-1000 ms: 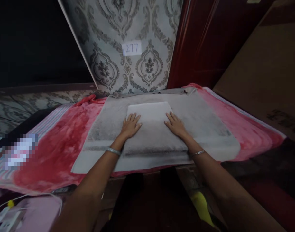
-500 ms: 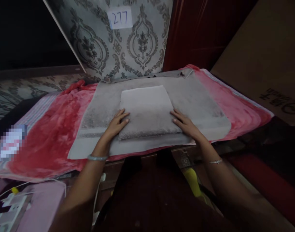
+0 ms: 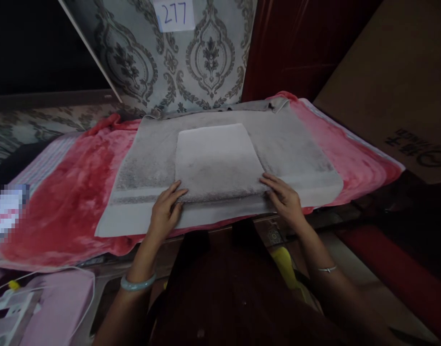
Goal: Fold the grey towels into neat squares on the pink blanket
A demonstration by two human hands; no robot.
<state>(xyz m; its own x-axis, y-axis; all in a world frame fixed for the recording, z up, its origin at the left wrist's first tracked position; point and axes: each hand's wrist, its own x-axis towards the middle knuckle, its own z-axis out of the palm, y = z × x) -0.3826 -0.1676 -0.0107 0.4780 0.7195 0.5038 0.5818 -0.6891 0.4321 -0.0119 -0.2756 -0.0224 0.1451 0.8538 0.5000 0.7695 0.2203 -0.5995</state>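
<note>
A folded grey towel [image 3: 216, 161] lies on a larger flat grey towel [image 3: 296, 158] spread over a red-pink blanket [image 3: 72, 192]. My left hand [image 3: 166, 211] rests at the folded towel's near left corner, fingers stretched forward and touching its edge. My right hand [image 3: 285, 199] lies at the near right corner, fingers spread against the edge. Neither hand grips anything. A pale bangle sits on my left wrist, a thin bracelet on my right.
Patterned grey wallpaper [image 3: 191, 62] with a paper label reading 277 [image 3: 174, 14] stands behind. A brown cardboard box [image 3: 393, 91] is at the right. Pink items and a white cable [image 3: 43, 298] lie at the lower left.
Both hands have slid back from the top of the folded towel toward me, down to its near corners. The view has tilted downward.
</note>
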